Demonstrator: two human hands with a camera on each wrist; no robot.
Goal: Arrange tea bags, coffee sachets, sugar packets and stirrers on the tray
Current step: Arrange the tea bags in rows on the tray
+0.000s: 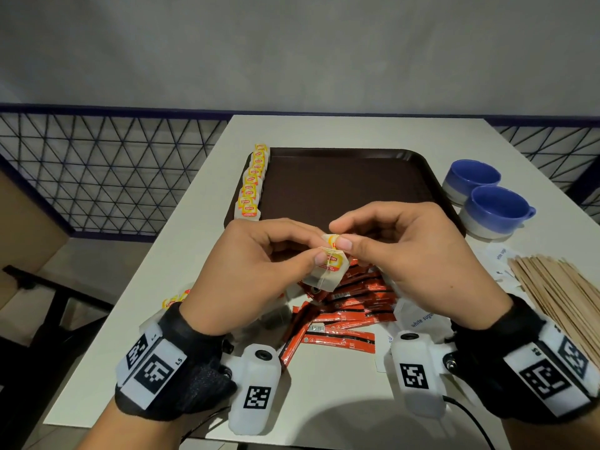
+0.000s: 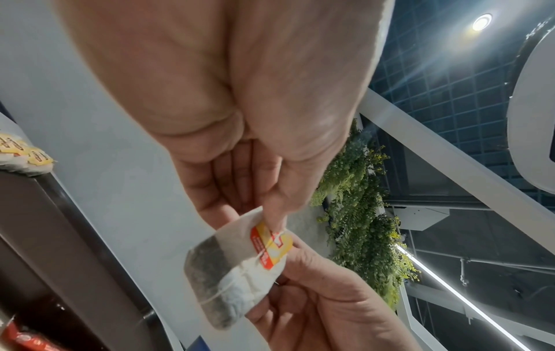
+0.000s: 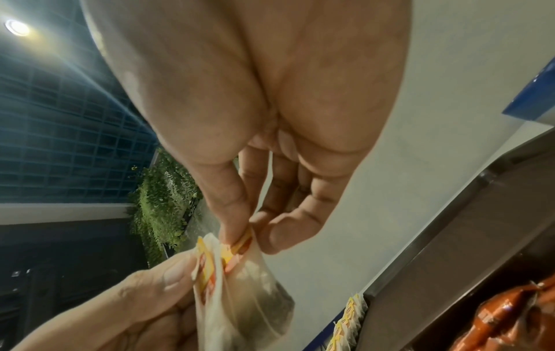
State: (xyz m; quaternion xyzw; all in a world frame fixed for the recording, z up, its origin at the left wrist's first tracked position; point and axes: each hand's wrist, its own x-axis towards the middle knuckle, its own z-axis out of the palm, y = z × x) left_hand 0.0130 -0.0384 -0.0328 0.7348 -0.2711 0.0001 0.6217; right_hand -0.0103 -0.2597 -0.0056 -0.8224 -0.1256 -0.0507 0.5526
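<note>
Tea bags (image 1: 328, 271) pinched by left hand (image 1: 256, 271) and right hand (image 1: 412, 254) at frame centre; sachets (image 1: 344, 306) beneath partly hidden.

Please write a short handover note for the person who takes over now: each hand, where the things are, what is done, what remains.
Left hand and right hand both pinch tea bags held above the table; there seem to be two stuck together.
Done: a row of tea bags along the left edge of the tray.
Left: the held bags, a few loose tea bags by the left wrist, the coffee sachets, the sugar packets and the stirrers, all on the table, off the tray.
</note>
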